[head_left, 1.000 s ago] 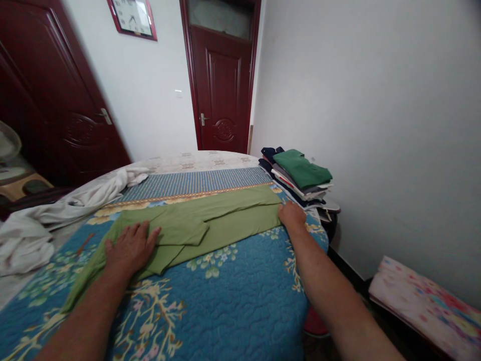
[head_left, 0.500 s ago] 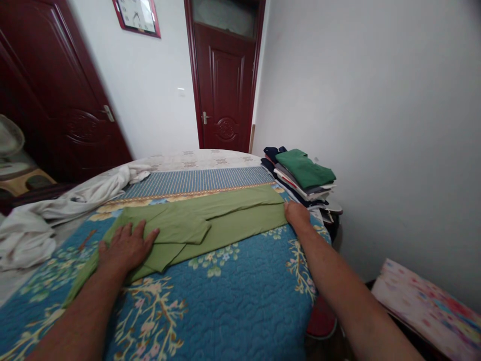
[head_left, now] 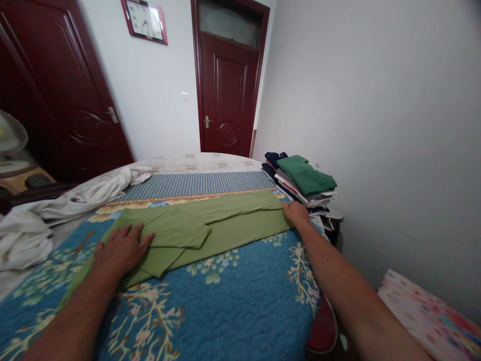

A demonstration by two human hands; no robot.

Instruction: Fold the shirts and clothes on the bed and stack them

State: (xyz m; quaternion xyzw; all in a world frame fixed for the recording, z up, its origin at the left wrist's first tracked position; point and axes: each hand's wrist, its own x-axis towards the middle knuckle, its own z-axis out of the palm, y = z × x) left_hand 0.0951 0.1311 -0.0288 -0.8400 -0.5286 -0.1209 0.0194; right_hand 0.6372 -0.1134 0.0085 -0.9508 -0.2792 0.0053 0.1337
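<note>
A light green garment (head_left: 210,223) lies folded lengthwise across a blue floral quilt (head_left: 233,296) on the bed. My left hand (head_left: 118,248) rests flat on the garment's left end, fingers stretched out and slightly apart. My right hand (head_left: 296,213) lies on the garment's right end near the bed's edge, fingers curled down over the cloth; whether they pinch it is hidden.
A stack of folded clothes (head_left: 304,183) topped by a dark green piece stands at the bed's right corner. Crumpled white cloth (head_left: 56,205) lies at the left. Dark red doors (head_left: 227,95) and a wall clock (head_left: 145,20) are behind. A patterned pad (head_left: 432,321) sits lower right.
My left hand slid slightly left and toward me along the garment. The right hand stayed at the garment's right end. The view shifted a little.
</note>
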